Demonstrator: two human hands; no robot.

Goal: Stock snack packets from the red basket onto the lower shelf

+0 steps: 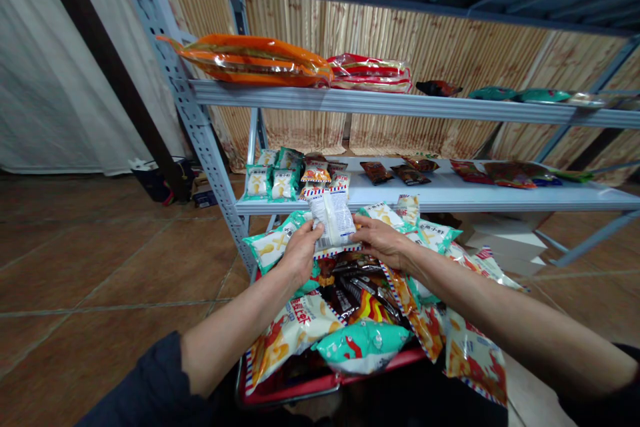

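Observation:
My left hand (300,253) and my right hand (380,243) both grip a white snack bag (331,219) with its back side showing, held just above a heaped red basket. The basket's red rim (295,388) shows at the bottom, mostly hidden under the pile. In it lie several teal-and-white snack bags (361,347), orange-patterned bags (474,360) and dark foil packets (350,287). Behind my hands, green-edged snack bags (270,181) stand on the lower shelf.
A grey metal rack with a perforated upright (193,133) holds a lower shelf (440,195) of assorted packets and an upper shelf (400,103) with large orange and red bags. White flattened cartons (505,243) sit on the tiled floor at right; a dark bag (153,181) sits at left.

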